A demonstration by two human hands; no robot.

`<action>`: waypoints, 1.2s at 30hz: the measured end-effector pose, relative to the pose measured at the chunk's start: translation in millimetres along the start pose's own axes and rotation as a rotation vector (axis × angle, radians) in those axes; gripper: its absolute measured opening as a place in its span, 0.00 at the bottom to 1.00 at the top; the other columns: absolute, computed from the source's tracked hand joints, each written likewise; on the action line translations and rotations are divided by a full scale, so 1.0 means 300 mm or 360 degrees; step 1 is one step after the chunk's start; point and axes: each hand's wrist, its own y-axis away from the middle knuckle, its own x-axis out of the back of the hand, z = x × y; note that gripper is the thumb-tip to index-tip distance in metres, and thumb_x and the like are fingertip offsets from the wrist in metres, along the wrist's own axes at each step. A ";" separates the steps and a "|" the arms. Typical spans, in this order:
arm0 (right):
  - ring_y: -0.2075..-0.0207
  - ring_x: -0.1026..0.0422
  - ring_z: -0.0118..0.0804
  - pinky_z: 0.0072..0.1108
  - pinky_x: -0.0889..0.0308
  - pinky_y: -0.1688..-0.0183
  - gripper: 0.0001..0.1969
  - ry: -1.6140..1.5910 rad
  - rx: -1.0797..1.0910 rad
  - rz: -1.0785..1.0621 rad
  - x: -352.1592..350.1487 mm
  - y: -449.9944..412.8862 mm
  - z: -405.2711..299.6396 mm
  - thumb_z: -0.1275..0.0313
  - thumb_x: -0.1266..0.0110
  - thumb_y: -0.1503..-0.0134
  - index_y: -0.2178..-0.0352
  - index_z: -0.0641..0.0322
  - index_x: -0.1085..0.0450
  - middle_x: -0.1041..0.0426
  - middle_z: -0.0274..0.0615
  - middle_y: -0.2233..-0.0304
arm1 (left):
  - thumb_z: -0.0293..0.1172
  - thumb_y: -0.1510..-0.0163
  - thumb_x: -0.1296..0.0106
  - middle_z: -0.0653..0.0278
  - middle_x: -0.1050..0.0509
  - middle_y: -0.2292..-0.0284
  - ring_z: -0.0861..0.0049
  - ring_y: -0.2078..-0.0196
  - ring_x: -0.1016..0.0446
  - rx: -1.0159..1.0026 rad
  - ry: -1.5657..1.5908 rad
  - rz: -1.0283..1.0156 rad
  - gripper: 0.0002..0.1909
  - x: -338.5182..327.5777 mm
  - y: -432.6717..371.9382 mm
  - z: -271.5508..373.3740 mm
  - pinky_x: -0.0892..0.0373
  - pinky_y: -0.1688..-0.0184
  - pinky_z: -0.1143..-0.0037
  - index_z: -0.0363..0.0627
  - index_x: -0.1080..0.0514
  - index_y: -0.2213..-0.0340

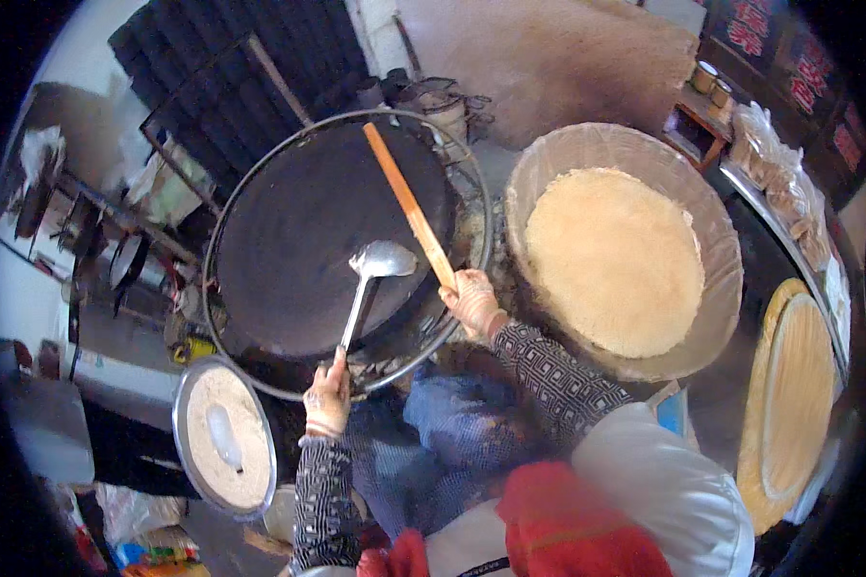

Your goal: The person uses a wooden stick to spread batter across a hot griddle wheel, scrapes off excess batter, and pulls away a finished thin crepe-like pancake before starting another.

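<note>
My left hand [328, 397] grips the handle of a metal ladle [386, 260], whose bowl is over the right-hand part of a round black griddle [325, 216]. I cannot tell whether the ladle touches the surface. Closed around the near end of a flat wooden stick [408, 202] is my right hand [474, 297], at the griddle's right rim. The stick slants up and away across the griddle. No food shows on the dark plate. Left of my left hand stands a metal basin [180, 418] of beige batter-like mix, with a pale elongated shape in it.
A metal ring [206, 288] surrounds the griddle. To the right stands a large plastic-lined round tub [718, 252] holding a beige round mass, possibly thin pancakes. Farther right lie a round wooden board [754, 461] and plastic-bagged goods [772, 166]. A metal rod [281, 79] rises behind the griddle.
</note>
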 end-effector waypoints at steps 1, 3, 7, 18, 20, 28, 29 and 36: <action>0.56 0.31 0.53 0.35 0.37 0.50 0.22 0.0060 0.0026 -0.0042 -0.002 -0.011 -0.005 0.57 0.46 0.48 0.63 0.69 0.32 0.29 0.56 0.60 | 0.30 0.45 0.53 0.50 0.32 0.72 0.52 0.70 0.29 -0.0014 0.0108 0.0048 0.27 -0.005 -0.003 -0.002 0.31 0.69 0.61 0.60 0.41 0.44; 0.58 0.30 0.53 0.35 0.36 0.51 0.22 -0.0028 -0.0111 -0.0110 0.012 -0.021 -0.004 0.56 0.45 0.49 0.64 0.68 0.31 0.29 0.55 0.62 | 0.29 0.46 0.51 0.50 0.32 0.72 0.53 0.70 0.29 0.0028 0.0163 0.0057 0.27 0.007 0.003 0.010 0.31 0.68 0.62 0.59 0.40 0.44; 0.72 0.26 0.46 0.32 0.31 0.67 0.18 -0.0087 0.0199 0.0191 0.013 -0.030 0.013 0.61 0.44 0.49 0.66 0.67 0.33 0.27 0.51 0.75 | 0.23 0.47 0.49 0.55 0.27 0.66 0.64 0.67 0.27 -0.0035 0.0527 0.0599 0.29 0.013 0.049 0.011 0.31 0.65 0.69 0.52 0.39 0.44; 0.90 0.38 0.28 0.23 0.44 0.91 0.04 -0.1164 -0.0442 -0.0775 0.277 0.222 -0.159 0.72 0.51 0.42 0.66 0.58 0.38 0.39 0.34 0.88 | 0.28 0.43 0.54 0.53 0.28 0.58 0.69 0.68 0.30 0.1638 0.0817 0.0701 0.31 -0.061 0.693 -0.496 0.33 0.66 0.72 0.53 0.49 0.40; 0.86 0.30 0.38 0.31 0.38 0.87 0.09 -0.0425 -0.0299 -0.0942 0.272 0.233 -0.208 0.65 0.52 0.41 0.67 0.59 0.35 0.32 0.42 0.86 | 0.28 0.44 0.55 0.45 0.27 0.60 0.59 0.59 0.25 0.2114 0.0719 0.0218 0.31 -0.143 0.819 -0.661 0.29 0.57 0.66 0.52 0.51 0.40; 0.74 0.27 0.58 0.43 0.32 0.70 0.16 0.0761 0.0482 -0.0262 0.202 0.074 -0.220 0.59 0.56 0.42 0.71 0.63 0.35 0.27 0.57 0.78 | 0.30 0.45 0.59 0.44 0.30 0.54 0.55 0.50 0.30 0.1972 0.0021 -0.0469 0.32 -0.194 0.804 -0.726 0.33 0.49 0.63 0.51 0.52 0.39; 0.74 0.27 0.58 0.43 0.32 0.70 0.16 0.0713 0.0489 -0.0286 0.200 0.099 -0.239 0.59 0.56 0.42 0.71 0.63 0.36 0.27 0.58 0.78 | 0.30 0.44 0.59 0.44 0.31 0.53 0.55 0.50 0.30 0.1979 -0.0002 -0.0512 0.32 -0.174 0.798 -0.722 0.33 0.49 0.63 0.52 0.52 0.39; 0.74 0.25 0.54 0.39 0.30 0.72 0.17 0.0690 0.0446 -0.0142 0.133 0.090 -0.136 0.59 0.57 0.41 0.69 0.66 0.36 0.27 0.57 0.77 | 0.40 0.44 0.55 0.55 0.51 0.38 0.63 0.38 0.45 0.2028 -0.0252 -0.0948 0.40 -0.113 0.719 -0.646 0.43 0.43 0.53 0.59 0.63 0.37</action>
